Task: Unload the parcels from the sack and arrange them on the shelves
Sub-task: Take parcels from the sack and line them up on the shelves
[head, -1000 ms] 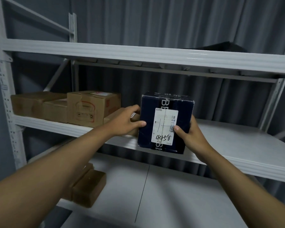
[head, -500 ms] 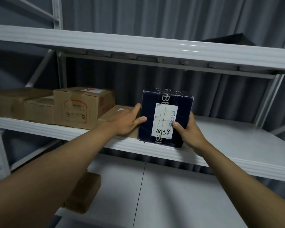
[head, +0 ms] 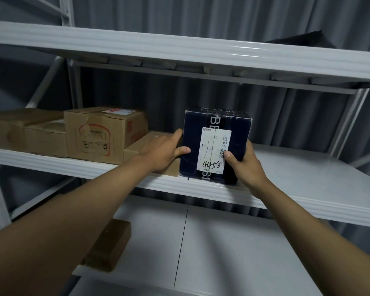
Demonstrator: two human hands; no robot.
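A dark navy parcel [head: 235, 133] with a white label marked 4458 stands upright on the middle shelf [head: 303, 178], near its front edge. My left hand [head: 165, 151] grips its left side, thumb across the front face. My right hand [head: 244, 165] grips its right side, thumb pressed on the label's lower right corner. To the parcel's left sits a low brown box [head: 141, 146], partly hidden by my left hand. The sack is out of view.
Brown cardboard boxes [head: 103, 135] line the middle shelf's left part. A small brown parcel [head: 111, 244] lies on the lower shelf [head: 233, 242]. A dark object [head: 301, 40] rests on the top shelf. White uprights frame both sides; grey curtain hangs behind.
The navy parcel has gone from overhanging the shelf's front edge to standing fully on the shelf beside the low brown box. Both hands still hold it.
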